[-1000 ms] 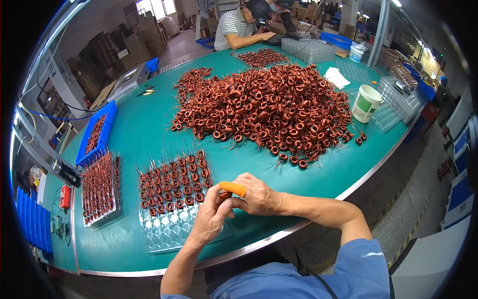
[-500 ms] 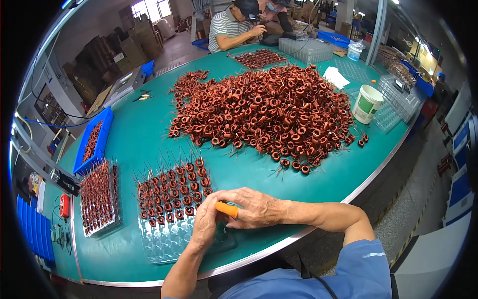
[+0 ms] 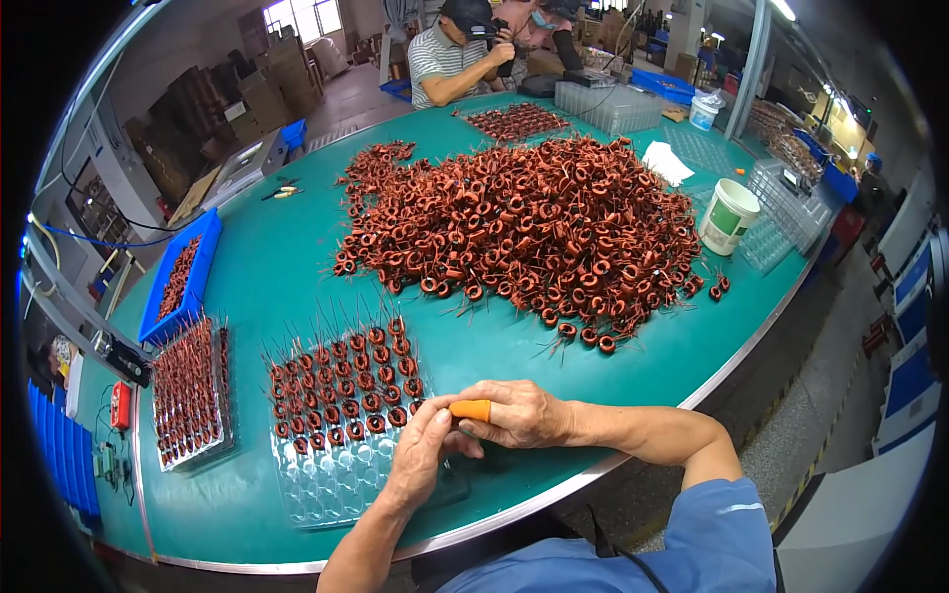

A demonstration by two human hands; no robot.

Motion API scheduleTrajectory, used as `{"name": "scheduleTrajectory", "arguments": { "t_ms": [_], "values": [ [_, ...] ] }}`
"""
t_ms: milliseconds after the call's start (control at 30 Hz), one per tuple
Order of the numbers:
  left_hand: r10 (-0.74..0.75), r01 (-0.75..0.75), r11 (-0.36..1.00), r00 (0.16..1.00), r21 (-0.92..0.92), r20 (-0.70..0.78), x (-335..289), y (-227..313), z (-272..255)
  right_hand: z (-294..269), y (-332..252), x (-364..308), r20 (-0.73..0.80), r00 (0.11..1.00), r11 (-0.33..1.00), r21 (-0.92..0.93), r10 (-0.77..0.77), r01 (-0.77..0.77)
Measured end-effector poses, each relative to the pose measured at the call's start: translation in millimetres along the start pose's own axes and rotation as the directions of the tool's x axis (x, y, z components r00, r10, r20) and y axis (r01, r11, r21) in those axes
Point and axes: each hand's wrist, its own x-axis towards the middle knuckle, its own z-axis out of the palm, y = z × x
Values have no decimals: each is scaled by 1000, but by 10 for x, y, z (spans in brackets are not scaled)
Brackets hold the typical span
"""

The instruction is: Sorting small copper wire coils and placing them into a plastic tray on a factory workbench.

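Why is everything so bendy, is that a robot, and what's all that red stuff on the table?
No robot here! Those are a person's own bare hands. The camera sits on the person's head and looks down, and its very wide fisheye lens bends straight edges.

The left hand and right hand meet at their fingertips. The right one wears an orange finger cover. If something small is pinched between them, the fingers hide it.

The red stuff on the green table is a big pile of small rings with thin wire tails. More stand in rows in the clear tray by the left hand; its near rows have no rings. Further left is a blue bin with more red pieces.
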Motion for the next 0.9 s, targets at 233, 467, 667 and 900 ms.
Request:
{"name": "scheduleTrajectory", "arguments": {
  "t_ms": [233, 467, 667, 900],
  "values": [
    [-13, 10, 999, 998, -50, -67, 31, -47, 27, 16, 25, -31, -32, 982, 982, 25, 187, -186],
    [60, -58, 997, 997, 50, -41, -5, -93, 23, 25, 16, -64, -16, 922, 913, 147, 387, -380],
    [157, -144, 965, 987, 218, -42, -50, -94, 46, 36, -16, -49, 2, 880, 850, 260, 474, -458],
    [267, -239, 903, 963, 356, -28, -27, -136, 88, -37, -72, 27, 112, 737, 655, 383, 667, -651]
  ]
}}
